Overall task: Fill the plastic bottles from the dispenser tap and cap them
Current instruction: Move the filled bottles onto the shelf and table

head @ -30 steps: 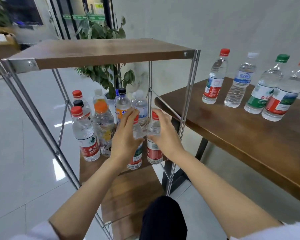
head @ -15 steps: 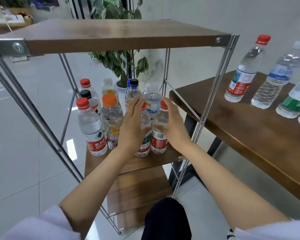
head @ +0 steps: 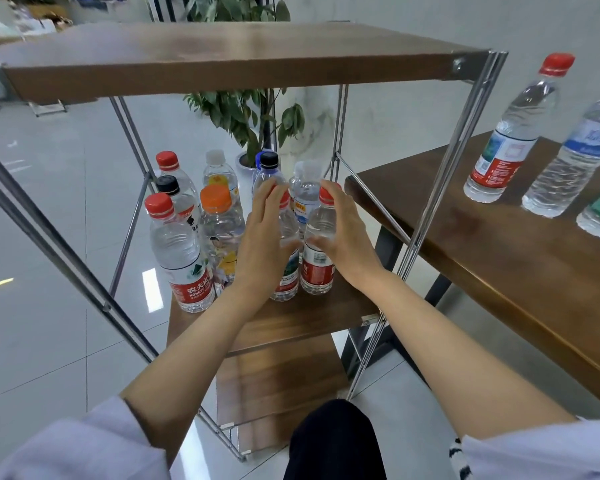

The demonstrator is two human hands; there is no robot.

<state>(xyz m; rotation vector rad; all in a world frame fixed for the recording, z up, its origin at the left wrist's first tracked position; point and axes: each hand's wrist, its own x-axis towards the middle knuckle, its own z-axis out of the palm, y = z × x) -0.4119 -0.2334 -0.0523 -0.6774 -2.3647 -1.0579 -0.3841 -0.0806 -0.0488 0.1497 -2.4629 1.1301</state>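
Observation:
Several capped plastic bottles stand on the middle board of a metal-framed shelf (head: pixel 291 323). My left hand (head: pixel 262 244) grips a red-capped bottle (head: pixel 288 271) at the front of the group, thumb round its front and fingers up beside its neck. My right hand (head: pixel 347 237) grips the small red-capped bottle (head: pixel 317 268) right next to it, fingers reaching over the cap. Both bottles stand upright on the board and touch each other. No dispenser tap is in view.
A large red-capped bottle (head: pixel 181 251) and an orange-capped bottle (head: pixel 219 220) stand left of my hands. The shelf's top board (head: pixel 222 53) hangs over them. A brown table (head: pixel 499 271) on the right carries more filled bottles (head: pixel 513 133). A potted plant (head: pixel 246 109) stands behind.
My view has moved closer and to the left. Both hands stay on the same two bottles, which have not left the board.

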